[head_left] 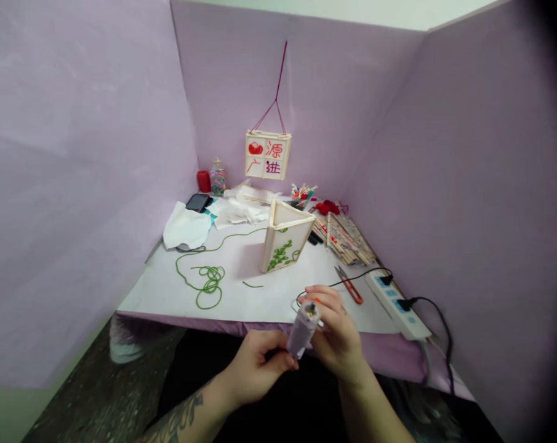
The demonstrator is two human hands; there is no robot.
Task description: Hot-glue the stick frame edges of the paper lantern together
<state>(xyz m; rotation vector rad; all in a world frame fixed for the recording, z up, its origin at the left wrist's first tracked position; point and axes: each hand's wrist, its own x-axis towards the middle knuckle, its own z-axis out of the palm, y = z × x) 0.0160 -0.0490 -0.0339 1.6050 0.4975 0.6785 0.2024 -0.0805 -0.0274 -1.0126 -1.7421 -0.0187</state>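
Observation:
My right hand [336, 332] is wrapped round a pale purple, cylinder-bodied glue gun [303, 332], held over the table's front edge. A thin black cord runs from near this hand to the power strip. My left hand [262, 363] is closed, thumb and forefinger pinching at the glue gun's lower end; the exact contact is partly hidden. Beyond the hands stands a three-sided stick frame [287, 240] with white panels and green cord patterns. Loose green cord [208, 280] lies in loops to its left, and a short green piece [253, 285] lies in front.
Red-handled snips [352, 288] and a white power strip [396, 306] are at right, near bundled sticks [347, 240]. White paper [241, 209], a dark phone-like device [199, 202] and a bead jar [218, 178] stand behind. A decorated panel [268, 155] hangs above.

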